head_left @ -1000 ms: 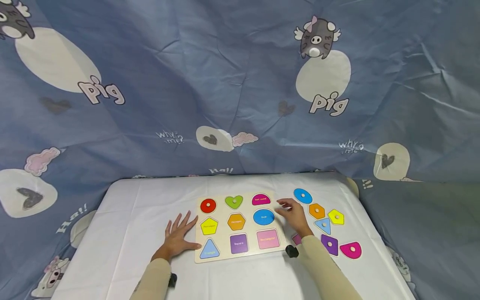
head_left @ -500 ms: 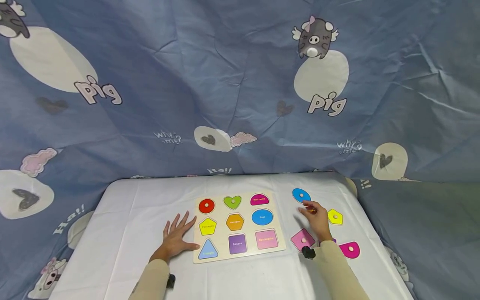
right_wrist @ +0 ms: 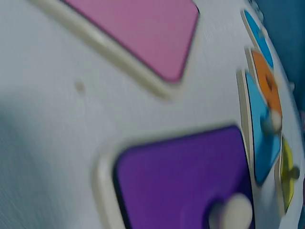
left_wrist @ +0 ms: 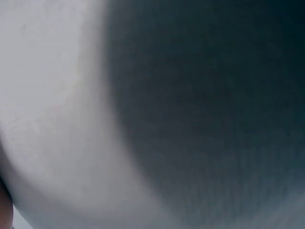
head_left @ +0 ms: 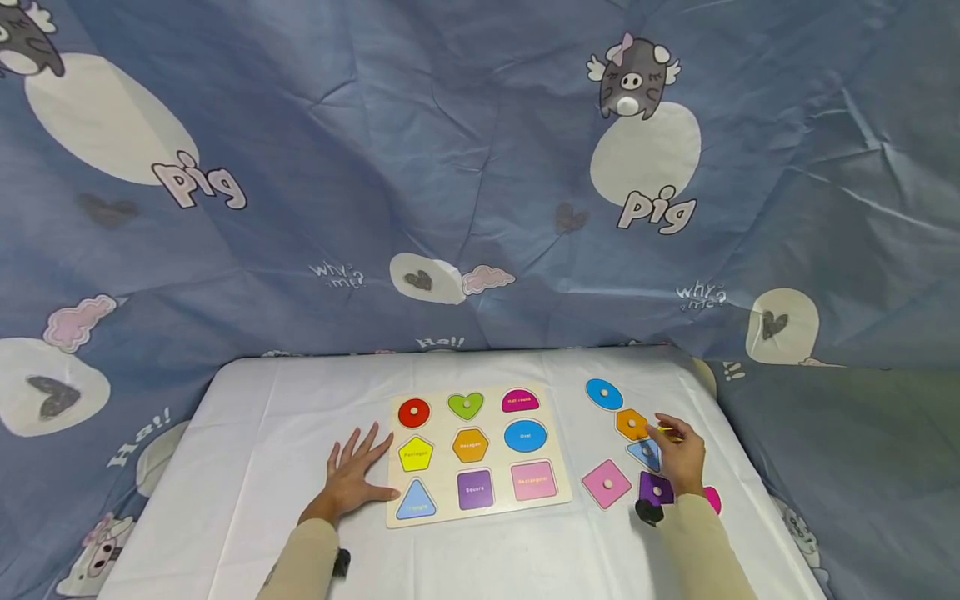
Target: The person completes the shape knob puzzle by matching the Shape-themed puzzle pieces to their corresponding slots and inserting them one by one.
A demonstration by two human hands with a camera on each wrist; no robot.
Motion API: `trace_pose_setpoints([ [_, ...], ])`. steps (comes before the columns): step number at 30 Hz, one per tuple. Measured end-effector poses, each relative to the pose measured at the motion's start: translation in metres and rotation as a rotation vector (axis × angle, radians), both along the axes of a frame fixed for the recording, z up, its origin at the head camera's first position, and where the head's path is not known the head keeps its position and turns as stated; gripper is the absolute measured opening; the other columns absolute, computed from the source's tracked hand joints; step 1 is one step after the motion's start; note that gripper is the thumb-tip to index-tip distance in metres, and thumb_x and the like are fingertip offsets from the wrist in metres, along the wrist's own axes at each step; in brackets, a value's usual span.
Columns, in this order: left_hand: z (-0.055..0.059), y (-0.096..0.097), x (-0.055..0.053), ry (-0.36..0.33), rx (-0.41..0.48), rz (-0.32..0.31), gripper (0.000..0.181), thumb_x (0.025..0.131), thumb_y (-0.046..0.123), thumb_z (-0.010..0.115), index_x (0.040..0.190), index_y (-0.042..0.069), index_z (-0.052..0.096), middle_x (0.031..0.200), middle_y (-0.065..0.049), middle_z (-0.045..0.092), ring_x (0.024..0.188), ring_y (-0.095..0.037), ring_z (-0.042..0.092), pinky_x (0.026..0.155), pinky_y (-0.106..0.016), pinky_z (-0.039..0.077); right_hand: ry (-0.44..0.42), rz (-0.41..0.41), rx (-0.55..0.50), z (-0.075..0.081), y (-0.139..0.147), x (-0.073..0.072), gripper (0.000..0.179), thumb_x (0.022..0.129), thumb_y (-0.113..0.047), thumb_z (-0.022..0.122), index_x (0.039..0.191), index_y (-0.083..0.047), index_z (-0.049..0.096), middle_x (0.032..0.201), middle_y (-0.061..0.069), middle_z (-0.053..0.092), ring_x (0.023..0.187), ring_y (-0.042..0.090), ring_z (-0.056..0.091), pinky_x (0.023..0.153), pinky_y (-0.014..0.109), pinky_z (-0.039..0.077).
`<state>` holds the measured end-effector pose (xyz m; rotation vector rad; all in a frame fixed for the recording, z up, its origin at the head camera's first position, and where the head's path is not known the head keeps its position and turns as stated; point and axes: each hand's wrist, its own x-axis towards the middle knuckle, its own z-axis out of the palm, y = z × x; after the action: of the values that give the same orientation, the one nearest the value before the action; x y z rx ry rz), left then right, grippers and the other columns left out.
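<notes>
My left hand (head_left: 354, 477) lies with spread fingers at the left edge of a wooden shape puzzle board (head_left: 442, 493), the thumb right at its lower left side. The red circle (head_left: 414, 412) and green heart (head_left: 466, 406) on the board have knobs. At the right, my right hand (head_left: 684, 457) reaches over a yellow pentagon piece (right_wrist: 287, 187), hiding most of it in the head view. In the right wrist view that piece lies flat, with no fingers on its knob. The left wrist view is filled by a blurred dark and pale surface.
Around the right hand lie knobbed pieces: a blue oval (head_left: 604, 393), orange hexagon (head_left: 630, 425), light-blue triangle (head_left: 643, 454), pink rectangle (head_left: 607, 484), purple square (head_left: 656, 489) and partly covered magenta half round (head_left: 712, 500). A white cloth (head_left: 292, 400) covers the table, with a patterned curtain (head_left: 465, 167) behind.
From beside the board's right edge, my right hand has moved right, past the orange hexagon, to the yellow pentagon. The left hand has stayed at the board.
</notes>
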<state>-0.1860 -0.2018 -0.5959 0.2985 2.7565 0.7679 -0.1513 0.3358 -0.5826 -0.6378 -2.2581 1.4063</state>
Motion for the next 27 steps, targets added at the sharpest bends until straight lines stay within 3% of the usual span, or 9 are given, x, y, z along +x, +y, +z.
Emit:
trace_pose_setpoints([
  [8,0.0,0.0,0.0,0.0,-0.005,-0.001,0.105,0.061,0.048,0.085,0.149,0.017,0.036,0.16,-0.014,0.013,0.145,-0.04,-0.002,0.112,-0.06,-0.013,-0.024,-0.09,0.023,-0.006,0.018,0.007,0.031,0.087,-0.013,0.073,0.113,0.002,0.068,0.102,0.016,0.062,0.081,0.006,0.047,0.07,0.007,0.038],
  [16,0.003,0.001,0.002,-0.007,0.007,-0.002,0.106,0.061,0.049,0.084,0.149,0.017,0.035,0.16,-0.015,0.012,0.145,-0.04,-0.002,0.112,-0.059,-0.013,-0.049,-0.087,0.02,-0.006,0.026,0.014,0.031,0.086,-0.012,0.072,0.114,0.002,0.068,0.102,0.017,0.062,0.081,0.008,0.048,0.07,0.007,0.039],
  [25,0.002,0.001,0.002,-0.013,0.004,-0.01,0.107,0.061,0.05,0.084,0.149,0.017,0.034,0.161,-0.014,0.01,0.145,-0.04,-0.004,0.112,-0.059,-0.015,-0.145,-0.048,0.048,-0.005,0.034,0.035,0.034,0.089,-0.014,0.069,0.119,0.001,0.065,0.117,0.02,0.062,0.093,0.016,0.049,0.077,0.012,0.039],
  [27,0.003,0.001,0.001,-0.013,0.007,-0.013,0.107,0.061,0.05,0.084,0.149,0.016,0.034,0.161,-0.015,0.01,0.145,-0.04,-0.004,0.111,-0.059,-0.015,-0.153,-0.052,0.068,-0.012,0.04,0.039,0.035,0.09,-0.021,0.07,0.118,-0.001,0.066,0.115,0.015,0.063,0.094,0.016,0.05,0.079,0.014,0.04],
])
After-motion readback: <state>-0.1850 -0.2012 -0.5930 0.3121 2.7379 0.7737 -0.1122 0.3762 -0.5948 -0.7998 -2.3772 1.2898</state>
